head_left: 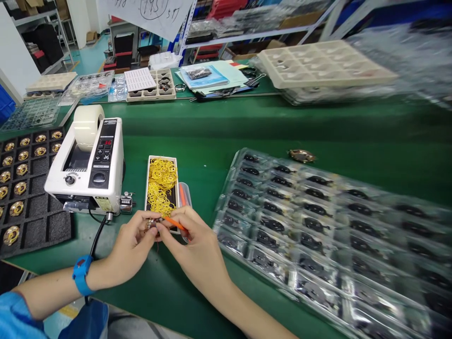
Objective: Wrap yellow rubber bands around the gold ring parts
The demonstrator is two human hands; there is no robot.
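My left hand [132,245] pinches a small metal part [153,224] over the green table, near its front edge. My right hand [196,249] is closed on a thin orange tool [173,222] whose tip meets that part. Just behind the fingers lies a narrow box of yellow rubber bands [161,184]. A blue strap is on my left wrist.
A white tape dispenser [90,162] stands left of the box. A black foam tray of gold round parts [21,183] is at the far left. Clear blister trays holding dark parts [318,226] fill the right. A beige compartment tray [321,63] and papers sit at the back.
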